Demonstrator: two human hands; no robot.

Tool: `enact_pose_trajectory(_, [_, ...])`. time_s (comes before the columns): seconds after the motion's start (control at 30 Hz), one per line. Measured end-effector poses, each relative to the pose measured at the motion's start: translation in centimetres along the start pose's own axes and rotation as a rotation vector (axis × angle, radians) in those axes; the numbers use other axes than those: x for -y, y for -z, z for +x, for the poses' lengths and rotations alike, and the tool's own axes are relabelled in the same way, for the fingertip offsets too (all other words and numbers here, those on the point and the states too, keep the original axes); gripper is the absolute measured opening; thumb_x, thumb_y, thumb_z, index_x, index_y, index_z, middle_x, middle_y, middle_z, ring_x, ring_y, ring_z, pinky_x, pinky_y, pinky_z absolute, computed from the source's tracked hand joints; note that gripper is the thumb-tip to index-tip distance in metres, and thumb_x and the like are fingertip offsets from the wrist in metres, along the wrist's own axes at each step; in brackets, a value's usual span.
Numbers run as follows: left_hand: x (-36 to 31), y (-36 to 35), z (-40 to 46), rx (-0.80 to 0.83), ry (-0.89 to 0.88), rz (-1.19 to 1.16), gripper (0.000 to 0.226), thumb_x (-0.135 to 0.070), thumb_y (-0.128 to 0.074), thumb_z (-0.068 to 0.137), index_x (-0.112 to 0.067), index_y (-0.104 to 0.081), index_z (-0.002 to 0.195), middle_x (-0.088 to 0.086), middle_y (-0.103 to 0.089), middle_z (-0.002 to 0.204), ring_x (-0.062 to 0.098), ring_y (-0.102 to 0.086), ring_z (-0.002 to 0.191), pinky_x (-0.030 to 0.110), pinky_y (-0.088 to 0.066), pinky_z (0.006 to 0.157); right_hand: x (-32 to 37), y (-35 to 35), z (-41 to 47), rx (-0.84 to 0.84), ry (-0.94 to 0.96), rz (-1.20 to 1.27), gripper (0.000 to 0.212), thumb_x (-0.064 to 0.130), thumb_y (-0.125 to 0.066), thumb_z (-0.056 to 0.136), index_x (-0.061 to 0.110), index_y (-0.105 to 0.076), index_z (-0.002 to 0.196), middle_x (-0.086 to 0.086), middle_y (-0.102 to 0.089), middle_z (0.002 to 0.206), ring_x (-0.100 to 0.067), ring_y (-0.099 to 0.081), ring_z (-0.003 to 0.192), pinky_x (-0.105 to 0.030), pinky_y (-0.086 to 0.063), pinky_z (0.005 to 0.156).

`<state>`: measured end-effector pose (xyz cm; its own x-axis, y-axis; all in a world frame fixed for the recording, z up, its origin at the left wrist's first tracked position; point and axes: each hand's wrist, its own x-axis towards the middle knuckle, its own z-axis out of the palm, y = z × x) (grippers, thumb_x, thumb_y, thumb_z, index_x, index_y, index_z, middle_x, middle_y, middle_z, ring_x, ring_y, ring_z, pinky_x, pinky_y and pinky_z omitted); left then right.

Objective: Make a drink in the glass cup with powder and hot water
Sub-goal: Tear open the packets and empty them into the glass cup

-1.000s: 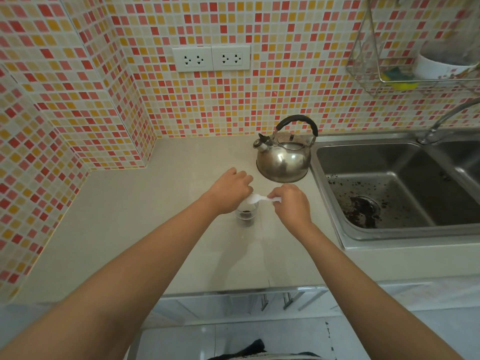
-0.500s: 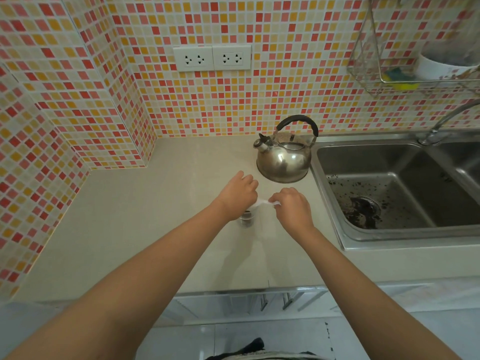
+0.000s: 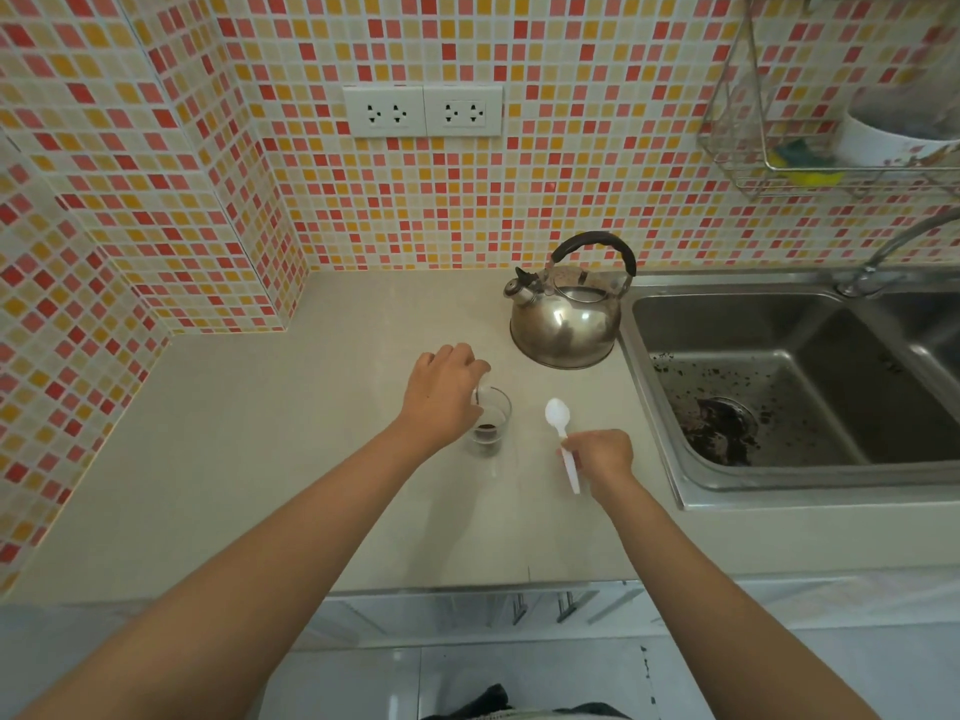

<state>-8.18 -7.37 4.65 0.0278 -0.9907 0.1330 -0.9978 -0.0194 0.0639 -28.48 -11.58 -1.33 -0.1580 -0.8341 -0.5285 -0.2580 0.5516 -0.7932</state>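
A small glass cup point(image 3: 493, 426) stands on the beige counter with dark powder at its bottom. My left hand point(image 3: 441, 394) hovers over the cup's left rim, its fingers closed on a small white container point(image 3: 483, 394) that is mostly hidden by the hand. To the right of the cup, my right hand point(image 3: 602, 454) grips the handle of a white plastic spoon point(image 3: 558, 420). The spoon's bowl points away from me and looks empty. A steel kettle point(image 3: 566, 317) with a black handle stands behind the cup, its spout facing left.
A steel sink point(image 3: 779, 397) with dark residue around its drain lies right of the kettle, with a tap point(image 3: 883, 257) behind it. A wire rack point(image 3: 779, 168) with a sponge and a white bowl hangs on the tiled wall. The counter point(image 3: 260, 459) stretches left to a tiled corner.
My right hand has drawn the spoon away from above the cup, to the right and toward me. My left hand stays at the cup's rim.
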Motion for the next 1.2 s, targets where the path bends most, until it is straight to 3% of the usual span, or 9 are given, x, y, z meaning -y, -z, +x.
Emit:
enact_pose_trajectory(0.17, [-0.2, -0.4, -0.4, 0.022, -0.021, -0.055, 0.054, -0.035, -0.069, 0.078, -0.024, -0.053, 0.129, -0.001, -0.053, 0.122, 0.02, -0.05, 0.114, 0.032, -0.036, 0.094, -0.9, -2.0, 0.8, 0.003, -0.02, -0.237, 0.036, 0.006, -0.062, 0.081, 0.009, -0.049, 0.047, -0.003, -0.055, 0.05, -0.013, -0.049, 0.042, -0.014, -0.031, 0.027])
enact_pose_trajectory(0.23, [-0.2, -0.6, -0.4, 0.029, -0.017, -0.06, 0.055, -0.036, -0.068, 0.078, -0.024, -0.052, 0.13, -0.001, -0.053, 0.122, 0.02, -0.05, 0.114, 0.032, -0.036, 0.095, -1.1, -2.4, 0.9, -0.038, -0.01, -0.318, 0.037, 0.009, -0.063, 0.081, 0.01, -0.047, 0.047, -0.001, -0.051, 0.051, -0.012, -0.044, 0.044, -0.021, -0.032, 0.033])
enact_pose_trajectory(0.4, [0.2, -0.8, -0.6, 0.062, 0.008, -0.135, 0.058, -0.039, -0.067, 0.08, -0.023, -0.051, 0.133, 0.0, -0.054, 0.124, 0.02, -0.048, 0.117, 0.032, -0.035, 0.097, -1.5, -3.1, 1.1, -0.072, 0.029, -0.325, 0.03, 0.007, -0.064, 0.075, 0.014, -0.05, 0.049, 0.0, -0.052, 0.054, -0.022, -0.053, 0.058, -0.022, -0.038, 0.053])
enact_pose_trajectory(0.63, [0.4, -0.8, -1.0, 0.057, 0.097, -0.384, 0.056, -0.036, -0.071, 0.078, -0.023, -0.056, 0.131, 0.0, -0.058, 0.122, 0.019, -0.049, 0.117, 0.032, -0.04, 0.099, -1.9, -2.9, 1.1, -0.115, 0.053, -0.395, 0.024, 0.013, -0.065, 0.077, 0.01, -0.054, 0.056, -0.007, -0.061, 0.064, -0.027, -0.057, 0.062, -0.027, -0.041, 0.058])
enact_pose_trajectory(0.73, [0.6, -0.7, -1.1, 0.025, 0.157, -0.587, 0.055, -0.035, -0.075, 0.075, -0.023, -0.059, 0.127, -0.002, -0.062, 0.117, 0.015, -0.049, 0.114, 0.03, -0.041, 0.097, -1.7, -2.5, 0.8, -0.151, 0.152, -0.459, 0.015, 0.024, -0.067, 0.081, 0.008, -0.066, 0.08, -0.011, -0.07, 0.091, -0.03, -0.064, 0.079, -0.03, -0.045, 0.066])
enact_pose_trajectory(0.83, [0.7, -0.6, -1.1, -0.013, 0.216, -0.787, 0.053, -0.034, -0.078, 0.073, -0.025, -0.062, 0.123, -0.005, -0.063, 0.113, 0.012, -0.049, 0.11, 0.023, -0.036, 0.09, -0.4, -2.3, -0.3, -0.217, 0.377, -0.379, 0.028, 0.028, -0.068, 0.083, 0.012, -0.067, 0.105, -0.009, -0.066, 0.105, -0.028, -0.063, 0.095, -0.038, -0.052, 0.082])
enact_pose_trajectory(0.9, [0.7, -0.3, -1.0, -0.02, 0.259, -0.922, 0.05, -0.031, -0.078, 0.074, -0.024, -0.064, 0.121, -0.006, -0.065, 0.113, 0.011, -0.052, 0.107, 0.021, -0.036, 0.088, 1.5, -2.4, -1.3, -0.081, 0.476, -0.17, 0.025, 0.026, -0.069, 0.084, 0.011, -0.068, 0.104, -0.009, -0.067, 0.098, -0.024, -0.064, 0.09, -0.04, -0.054, 0.082])
enact_pose_trajectory(1.07, [0.5, 0.8, -0.6, 0.015, 0.311, -1.321, 0.035, -0.024, -0.07, 0.084, -0.017, -0.067, 0.118, 0.002, -0.069, 0.116, 0.01, -0.063, 0.107, 0.013, -0.046, 0.086, 6.4, -3.4, -3.8, 0.302, 0.524, 0.061, 0.026, 0.019, -0.068, 0.085, 0.004, -0.07, 0.107, -0.006, -0.07, 0.091, -0.011, -0.065, 0.068, -0.005, -0.045, 0.054])
enact_pose_trajectory(1.2, [0.3, 1.5, -0.8, 0.045, 0.311, -1.457, 0.029, -0.026, -0.06, 0.091, -0.016, -0.066, 0.118, 0.002, -0.07, 0.113, 0.013, -0.067, 0.106, 0.025, -0.051, 0.092, 7.6, -4.0, -4.9, 0.373, 0.556, 0.109, 0.026, 0.013, -0.068, 0.085, 0.0, -0.07, 0.107, -0.008, -0.07, 0.087, 0.0, -0.065, 0.057, -0.004, -0.043, 0.049])
